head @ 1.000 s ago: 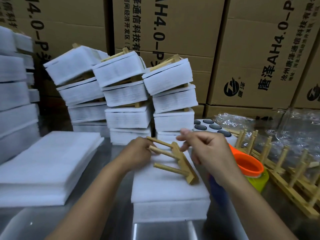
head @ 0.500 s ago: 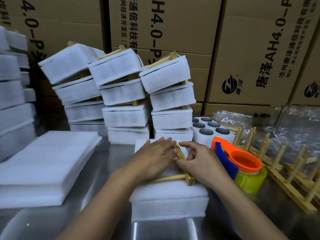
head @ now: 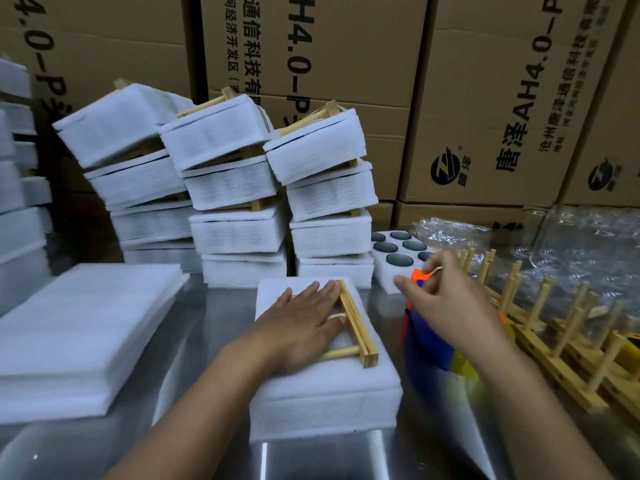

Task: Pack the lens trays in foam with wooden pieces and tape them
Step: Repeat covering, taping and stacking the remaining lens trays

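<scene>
Our foam pack sits near-centre on the bench, wooden piece on top. Our left hand, fingers straight, presses it flat, likely to stop it sliding; our right hand curls over the blurred tape dispenser just right, grip impossible to tell.
</scene>
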Tool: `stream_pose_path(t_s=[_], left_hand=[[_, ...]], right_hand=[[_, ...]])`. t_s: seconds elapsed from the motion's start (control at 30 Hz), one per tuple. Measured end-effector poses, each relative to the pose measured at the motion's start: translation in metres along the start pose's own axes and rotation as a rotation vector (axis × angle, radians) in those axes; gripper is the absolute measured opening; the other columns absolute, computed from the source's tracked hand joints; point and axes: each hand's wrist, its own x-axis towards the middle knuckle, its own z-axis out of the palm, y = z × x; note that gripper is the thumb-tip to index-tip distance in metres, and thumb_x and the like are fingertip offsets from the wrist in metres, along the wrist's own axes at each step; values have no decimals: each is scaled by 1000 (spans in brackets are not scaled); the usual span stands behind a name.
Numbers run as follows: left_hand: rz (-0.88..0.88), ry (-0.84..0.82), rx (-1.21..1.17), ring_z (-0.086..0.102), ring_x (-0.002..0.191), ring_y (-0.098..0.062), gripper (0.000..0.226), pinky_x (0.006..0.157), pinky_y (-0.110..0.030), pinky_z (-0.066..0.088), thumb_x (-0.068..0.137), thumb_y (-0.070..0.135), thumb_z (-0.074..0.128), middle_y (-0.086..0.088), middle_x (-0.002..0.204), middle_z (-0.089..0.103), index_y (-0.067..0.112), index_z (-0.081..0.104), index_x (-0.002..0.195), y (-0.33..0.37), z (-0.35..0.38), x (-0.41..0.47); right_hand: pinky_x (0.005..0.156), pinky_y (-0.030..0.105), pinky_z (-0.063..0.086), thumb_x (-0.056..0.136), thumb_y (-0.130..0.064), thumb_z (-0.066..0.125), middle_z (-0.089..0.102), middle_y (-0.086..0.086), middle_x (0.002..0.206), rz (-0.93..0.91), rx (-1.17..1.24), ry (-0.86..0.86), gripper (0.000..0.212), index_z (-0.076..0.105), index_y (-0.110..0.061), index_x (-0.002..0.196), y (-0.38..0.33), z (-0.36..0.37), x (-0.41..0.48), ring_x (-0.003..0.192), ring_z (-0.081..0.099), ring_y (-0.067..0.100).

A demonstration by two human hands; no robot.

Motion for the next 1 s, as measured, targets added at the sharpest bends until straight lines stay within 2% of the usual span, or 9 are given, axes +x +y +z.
stream_pose_path(t_s=[0.07, 0.2, 0.27, 0.37, 0.5, 0.6, 0.73, 0.87, 1.0], left_hand=[[0, -2, -3, -14, 142, 1, 56, 118, -31, -9, 100, 45, 14, 18, 156, -13, 30, -8, 149, -1, 1, 0], [-3, -2, -9, -15, 141, 2, 56, 117, -30, -10, 100, 45, 14, 19, 155, -13, 31, -8, 149, -1, 1, 1], [-4, -5, -14, -15, 141, 2, 56, 117, -30, -10, 100, 45, 14, 19, 155, -13, 31, -8, 149, -2, 2, 1], [-4, -8, -18, -15, 141, 3, 56, 117, -30, -10, 100, 46, 14, 19, 155, -13, 31, -8, 149, -3, 2, 0], [-5, -5, -19, -15, 141, 3, 56, 118, -32, -9, 100, 46, 14, 19, 155, -13, 31, -8, 149, -2, 1, 0], [-4, -7, -19, -16, 141, 3, 56, 118, -32, -9, 100, 46, 14, 19, 155, -13, 31, -9, 149, -2, 1, 0], [5, 1, -47, -15, 141, 2, 55, 118, -32, -10, 100, 46, 14, 19, 156, -12, 31, -7, 149, -3, 1, 1], [10, -3, -115, -13, 142, -1, 52, 118, -34, -9, 102, 39, 14, 15, 157, -9, 27, -2, 151, -2, -4, 2], [-22, 147, -506, 8, 143, -2, 48, 115, -23, 3, 103, 34, 22, 14, 154, 15, 22, 21, 150, -5, -22, 1]], right_hand=[[52, 31, 35, 79, -52, 67, 53, -3, 76, 30, -233, -8, 48, 36, -20, 98, 14, -14, 1, 71, 54, 17], [62, 29, 46, 71, -57, 72, 50, -5, 86, 154, -510, -282, 75, 25, -19, 116, 41, -14, -3, 83, 57, 17], [71, 26, 46, 72, -53, 73, 48, -9, 77, 105, -514, -282, 69, 23, -24, 110, 53, -9, -7, 77, 56, 12], [73, 23, 31, 76, -43, 70, 44, -12, 69, -41, -529, -166, 57, 20, -28, 100, 65, -3, -13, 66, 44, 7], [82, 27, 30, 79, -30, 68, 51, -12, 78, -138, -447, -110, 56, 16, -37, 100, 71, 0, -21, 80, 53, 12], [93, 32, 29, 80, -19, 70, 49, -14, 88, -140, -279, -124, 48, 35, -39, 104, 70, -9, -22, 88, 41, 12], [75, 20, 37, 78, 3, 70, 57, -9, 86, -155, 120, -110, 27, 62, -22, 78, 55, -29, -19, 84, 51, 8], [63, 11, 39, 71, 12, 69, 60, -2, 73, -239, 471, -128, 29, 65, -17, 65, 31, -50, -14, 70, 52, 6], [57, 14, 38, 58, -1, 74, 56, -9, 64, -328, 750, -177, 24, 66, -24, 61, 5, -59, -11, 65, 49, 6]])
